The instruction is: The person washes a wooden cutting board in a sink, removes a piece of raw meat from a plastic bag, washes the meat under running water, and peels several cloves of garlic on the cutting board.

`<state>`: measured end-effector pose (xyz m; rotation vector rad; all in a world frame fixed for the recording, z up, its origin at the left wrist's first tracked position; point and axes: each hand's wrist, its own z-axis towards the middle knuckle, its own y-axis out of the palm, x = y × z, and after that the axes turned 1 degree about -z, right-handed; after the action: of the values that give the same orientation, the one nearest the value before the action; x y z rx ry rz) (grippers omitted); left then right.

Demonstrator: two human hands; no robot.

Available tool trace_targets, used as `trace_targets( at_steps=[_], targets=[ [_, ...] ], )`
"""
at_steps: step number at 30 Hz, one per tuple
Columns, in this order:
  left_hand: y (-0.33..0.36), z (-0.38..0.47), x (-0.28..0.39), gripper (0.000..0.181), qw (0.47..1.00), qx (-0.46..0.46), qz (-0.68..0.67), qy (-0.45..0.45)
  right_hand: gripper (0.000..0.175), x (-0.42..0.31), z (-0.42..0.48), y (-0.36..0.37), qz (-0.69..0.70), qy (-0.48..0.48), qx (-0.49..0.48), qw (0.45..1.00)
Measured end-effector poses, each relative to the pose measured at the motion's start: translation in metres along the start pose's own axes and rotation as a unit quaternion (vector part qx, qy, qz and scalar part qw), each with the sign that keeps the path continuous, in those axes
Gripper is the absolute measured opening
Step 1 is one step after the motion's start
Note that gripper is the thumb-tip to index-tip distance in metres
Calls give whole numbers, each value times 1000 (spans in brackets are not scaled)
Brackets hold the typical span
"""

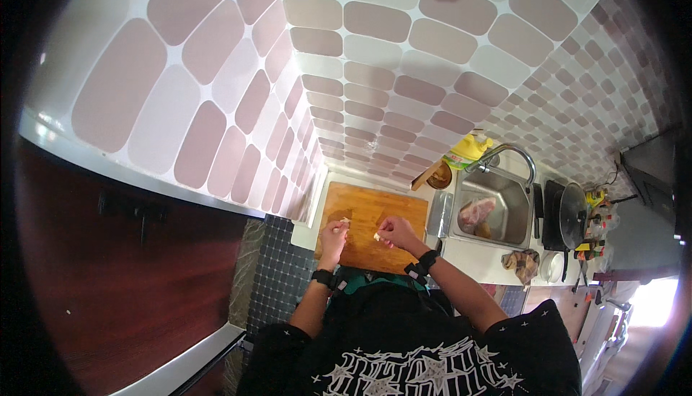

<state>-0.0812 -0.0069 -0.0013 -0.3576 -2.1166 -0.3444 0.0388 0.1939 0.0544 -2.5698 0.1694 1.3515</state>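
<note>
My left hand (333,239) is over the left part of a wooden cutting board (367,198), its fingers closed around small whitish pieces (344,221) that look like garlic. Above the board's right half, my right hand (397,232) pinches another small whitish piece (377,237) between thumb and fingertips. The two hands are apart. Damp-looking darker patches mark the wood near the left fingers. Both wrists wear black straps.
Right of the board is a steel sink (513,217) with bagged meat (477,212) in it, under a curved faucet (519,147). A yellow bottle (469,150) stands behind. Farther right are a lidded pan (573,215), a crumpled cloth (521,264) and white bowls (551,267). Tiled walls enclose the corner.
</note>
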Motion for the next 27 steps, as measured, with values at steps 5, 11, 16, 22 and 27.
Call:
trace_targets(
  at_steps=[5, 11, 16, 22, 27],
  targets=[
    [-22, 37, -2, 19, 969, 58, 153, 185, 13, -5, 4, 8, 48, 13, -27, 998],
    [-7, 11, 7, 31, 907, 57, 325, 261, 13, -9, 8, 4, 74, 24, -38, 996],
    [14, -42, 19, 28, 938, -73, 261, 217, 16, -9, 15, 17, 72, 27, -57, 995],
    [9, -56, 11, 19, 974, -118, 133, 142, 15, -9, 15, 40, 43, -23, -80, 996],
    [4, -51, -5, 11, 990, -99, 62, 81, 23, -22, 2, 44, -150, -76, -59, 984]
  ],
)
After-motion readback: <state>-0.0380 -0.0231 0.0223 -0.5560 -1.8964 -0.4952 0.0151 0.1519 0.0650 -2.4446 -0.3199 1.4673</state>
